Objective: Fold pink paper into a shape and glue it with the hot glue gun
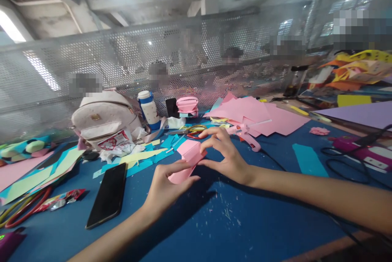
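Between my two hands, above the blue tabletop (196,229), is a folded piece of pink paper (190,151). My left hand (167,184) grips its lower left part between thumb and fingers. At its right edge, my right hand (225,154) pinches the paper with thumb and bent fingers. The folds stand up in a small box-like shape; its far side is hidden. Just behind my right hand lies a pink hot glue gun (247,136) with a black cord. Scissors (196,130) and blue and yellow paper scraps (143,159) lie beyond my hands.
A black phone (107,194) lies left of my left arm. A white backpack (105,117) and a bottle (149,109) stand at the back, before a perforated metal screen (122,49). Pink sheets (254,113) and a blue strip (309,160) are to the right.
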`<state>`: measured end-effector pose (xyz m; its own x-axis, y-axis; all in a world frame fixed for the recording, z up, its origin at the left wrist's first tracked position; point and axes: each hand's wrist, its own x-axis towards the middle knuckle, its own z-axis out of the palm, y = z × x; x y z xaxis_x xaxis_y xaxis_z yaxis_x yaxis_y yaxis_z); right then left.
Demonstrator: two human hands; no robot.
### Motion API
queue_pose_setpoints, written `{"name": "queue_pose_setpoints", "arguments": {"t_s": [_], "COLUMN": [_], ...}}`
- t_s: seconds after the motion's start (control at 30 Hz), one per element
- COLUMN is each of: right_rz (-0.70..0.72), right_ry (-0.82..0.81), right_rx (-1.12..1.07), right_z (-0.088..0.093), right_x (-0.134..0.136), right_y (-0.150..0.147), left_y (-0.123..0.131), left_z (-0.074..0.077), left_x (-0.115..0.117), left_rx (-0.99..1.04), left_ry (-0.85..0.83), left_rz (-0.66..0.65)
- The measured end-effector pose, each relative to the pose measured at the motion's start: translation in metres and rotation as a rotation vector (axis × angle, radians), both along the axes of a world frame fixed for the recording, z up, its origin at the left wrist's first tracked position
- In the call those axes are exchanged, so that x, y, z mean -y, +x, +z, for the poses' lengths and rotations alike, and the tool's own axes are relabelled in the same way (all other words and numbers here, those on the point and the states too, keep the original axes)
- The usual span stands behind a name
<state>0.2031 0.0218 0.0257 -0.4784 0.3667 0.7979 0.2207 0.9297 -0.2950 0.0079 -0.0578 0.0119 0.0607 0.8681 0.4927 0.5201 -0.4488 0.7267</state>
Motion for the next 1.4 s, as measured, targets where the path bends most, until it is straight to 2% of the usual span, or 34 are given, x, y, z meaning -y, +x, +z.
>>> {"name": "queue_pose_setpoints", "arguments": {"t_s": [0.1, 0.27, 0.43, 0.67, 1.0, 1.2, 1.4], "right_rz": [0.041, 0.102, 0.080, 0.072, 0.121, 0.121, 0.118], "right_ry": [0.076, 0.194, 0.263, 0.324, 0.193, 0.234, 0.175], "right_rx": [-0.038, 0.016, 0.034, 0.070, -0.014, 0.018, 0.044], "right_z": [0.012, 0.035, 0.046, 0.048, 0.043, 0.046, 0.039], "right_x": [-0.002, -0.008, -0.008, -0.008, -0.014, -0.009, -0.010], "right_y": [-0.004, -0.005, -0.002, 0.001, -0.009, -0.019, -0.025], "left_y": [0.000, -0.010, -0.018, -0.012, -0.013, -0.013, -0.019], "left_z": [0.012, 0.038, 0.049, 0.049, 0.040, 0.040, 0.037], "left_x": [0.000, 0.000, 0.000, -0.003, -0.013, -0.014, -0.009], "left_rx": [0.005, -0.003, 0.044, 0.140, 0.208, 0.222, 0.239], "left_ry": [0.040, 0.174, 0.222, 0.183, 0.145, 0.144, 0.187], "left_rz": [0.028, 0.000, 0.049, 0.101, 0.158, 0.108, 0.037]}}
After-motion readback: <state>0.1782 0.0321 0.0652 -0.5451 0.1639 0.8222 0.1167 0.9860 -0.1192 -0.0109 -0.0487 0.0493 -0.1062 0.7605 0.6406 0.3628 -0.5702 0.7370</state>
